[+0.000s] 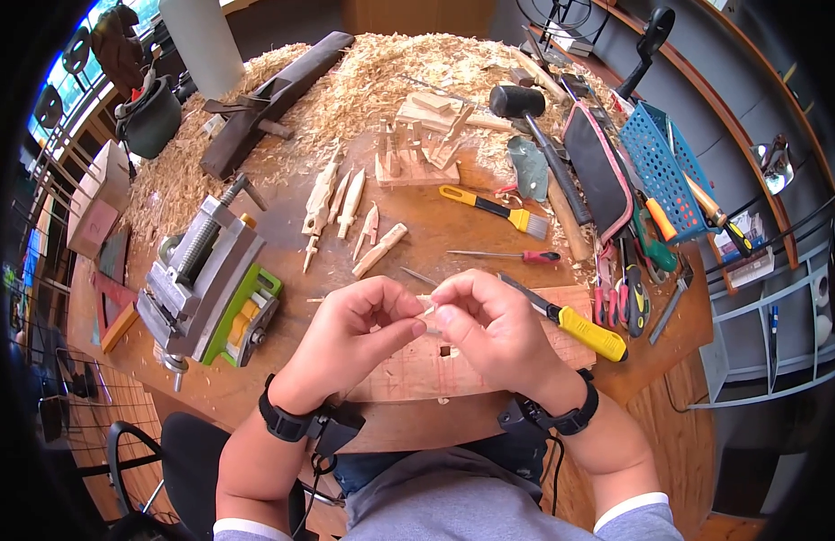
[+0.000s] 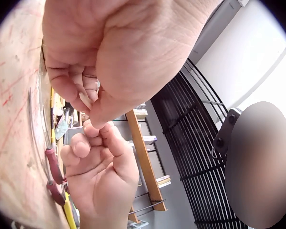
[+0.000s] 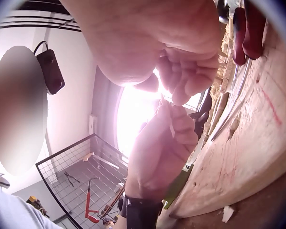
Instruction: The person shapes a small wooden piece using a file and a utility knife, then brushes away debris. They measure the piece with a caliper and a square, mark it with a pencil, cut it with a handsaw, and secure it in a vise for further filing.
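A small pale sliver of wood [image 1: 429, 310] is between the two hands, above a board [image 1: 399, 383] with red pencil lines and a square hole. My left hand [image 1: 350, 334] pinches it between thumb and curled fingers; the sliver [image 2: 86, 100] also shows in the left wrist view. From the other side my right hand [image 1: 503, 334] meets it, thumb and forefinger closed at its end. Fingertips of both hands nearly touch, partly hiding the sliver. In the right wrist view, the left hand [image 3: 155, 148] is below the right hand [image 3: 157, 43].
A grey vise [image 1: 196, 279] stands left. Beyond the hands lie carved pieces [image 1: 352, 203], a brush [image 1: 494, 209] and a red-handled tool [image 1: 539, 257]. A yellow-handled knife [image 1: 590, 334] is beside the right hand. Wood shavings [image 1: 390, 72] cover the far side, with a mallet [image 1: 516, 101].
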A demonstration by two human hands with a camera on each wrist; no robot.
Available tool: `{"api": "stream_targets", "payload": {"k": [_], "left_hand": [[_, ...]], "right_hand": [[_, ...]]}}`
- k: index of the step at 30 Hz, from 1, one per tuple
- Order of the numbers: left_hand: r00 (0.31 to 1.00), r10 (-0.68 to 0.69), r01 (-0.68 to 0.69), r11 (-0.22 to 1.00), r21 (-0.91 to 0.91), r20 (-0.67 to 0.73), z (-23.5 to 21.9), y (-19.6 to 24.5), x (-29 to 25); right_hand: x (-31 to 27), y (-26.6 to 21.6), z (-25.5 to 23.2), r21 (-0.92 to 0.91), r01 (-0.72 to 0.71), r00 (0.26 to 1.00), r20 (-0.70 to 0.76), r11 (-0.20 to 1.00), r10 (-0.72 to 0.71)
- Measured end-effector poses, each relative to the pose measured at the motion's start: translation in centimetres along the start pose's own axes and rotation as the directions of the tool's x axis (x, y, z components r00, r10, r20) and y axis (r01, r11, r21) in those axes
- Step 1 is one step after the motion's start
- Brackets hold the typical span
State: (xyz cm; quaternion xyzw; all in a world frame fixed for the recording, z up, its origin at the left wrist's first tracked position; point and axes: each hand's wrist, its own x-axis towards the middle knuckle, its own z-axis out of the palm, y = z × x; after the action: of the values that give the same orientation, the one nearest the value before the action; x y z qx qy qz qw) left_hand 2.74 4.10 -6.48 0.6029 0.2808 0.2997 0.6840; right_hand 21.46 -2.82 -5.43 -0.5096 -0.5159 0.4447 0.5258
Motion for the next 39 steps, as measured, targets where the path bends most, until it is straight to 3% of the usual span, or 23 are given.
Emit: {"api": "stream_targets", "payload": {"k": [2,5,7,8,9,10,11,13,14,17,19,21,22,24,27,28,30,36,39], "left_hand": [[0.997,-0.079,0.080,0.996,-0.034,0.027,0.2,0.5,-0.1],[0.996,-0.089,0.089,0.996,0.004,0.020,0.3,0.5,-0.1],[0.998,-0.059,0.059,0.998,0.034,0.001,0.2,0.1,-0.1],[0.999,-0.029,0.030,0.997,0.065,-0.017,0.1,-0.1,-0.1],[0.999,-0.031,0.032,0.997,0.064,-0.019,0.0,0.2,-0.1],[0.998,-0.046,0.053,0.986,0.161,-0.045,-0.2,0.7,-0.1],[0.995,-0.064,0.080,0.964,0.253,-0.070,-0.4,0.8,-0.1],[0.995,-0.018,0.052,0.938,0.342,-0.101,-0.5,0.9,-0.1],[0.991,0.041,0.019,0.902,0.432,-0.127,-0.5,0.9,0.0],[0.984,0.045,0.051,0.854,0.517,-0.172,-0.6,0.9,0.1],[0.984,0.086,0.018,0.824,0.566,-0.157,-0.5,0.6,0.2],[0.982,0.102,0.018,0.785,0.619,-0.157,-0.5,0.4,0.3],[0.984,0.094,0.022,0.783,0.622,-0.153,-0.5,0.3,0.3],[0.982,0.124,0.009,0.723,0.691,-0.143,-0.3,0.2,0.3],[0.982,0.105,0.036,0.709,0.704,-0.156,-0.2,0.0,0.5],[0.983,0.099,0.039,0.708,0.705,-0.153,-0.2,0.0,0.6],[0.981,0.130,0.016,0.695,0.719,-0.147,-0.2,-0.1,0.6],[0.978,0.149,0.008,0.668,0.745,-0.145,-0.1,-0.3,0.7],[0.979,0.130,0.027,0.682,0.731,-0.158,0.0,-0.4,0.8]], "right_hand": [[-0.1,0.2,-0.1,-0.070,0.050,0.998,0.035,0.996,-0.048],[0.2,0.2,-0.7,-0.154,0.069,0.993,0.106,0.986,-0.053],[-0.1,-0.4,-1.1,0.066,-0.228,0.974,0.006,0.971,0.228],[-0.4,-0.7,-1.5,0.066,-0.229,0.973,0.009,0.971,0.229],[-0.9,-1.0,-2.3,-0.184,-0.086,0.995,0.028,0.979,0.092],[-1.5,-1.2,-3.0,-0.416,0.067,0.996,0.080,0.907,-0.037],[-2.2,-1.0,-3.6,-0.415,0.059,0.996,0.079,0.908,-0.029],[-3.7,-0.8,-4.6,-0.768,0.381,0.924,0.306,0.515,-0.227],[-4.1,-0.8,-4.7,-0.809,0.389,0.921,0.339,0.442,-0.190],[-4.4,0.2,-4.9,-0.818,0.389,0.921,0.336,0.424,-0.197],[-4.4,0.4,-5.1,-0.794,0.409,0.913,0.361,0.450,-0.191],[-4.5,0.7,-4.7,-0.716,0.328,0.944,0.262,0.616,-0.198],[-4.5,0.7,-4.5,-0.713,0.322,0.947,0.256,0.622,-0.196],[-4.5,0.3,-4.0,-0.590,0.227,0.967,0.231,0.775,-0.107],[-4.2,0.9,-3.3,-0.496,0.198,0.968,0.235,0.845,-0.089],[-4.0,0.9,-3.2,-0.493,0.193,0.969,0.232,0.849,-0.086],[-3.6,1.0,-3.1,-0.533,0.315,0.939,0.294,0.785,-0.177],[-2.9,1.0,-2.8,-0.431,0.183,0.967,0.240,0.884,-0.083],[-2.7,1.8,-3.0,-0.465,0.252,0.955,0.263,0.849,-0.139]]}}
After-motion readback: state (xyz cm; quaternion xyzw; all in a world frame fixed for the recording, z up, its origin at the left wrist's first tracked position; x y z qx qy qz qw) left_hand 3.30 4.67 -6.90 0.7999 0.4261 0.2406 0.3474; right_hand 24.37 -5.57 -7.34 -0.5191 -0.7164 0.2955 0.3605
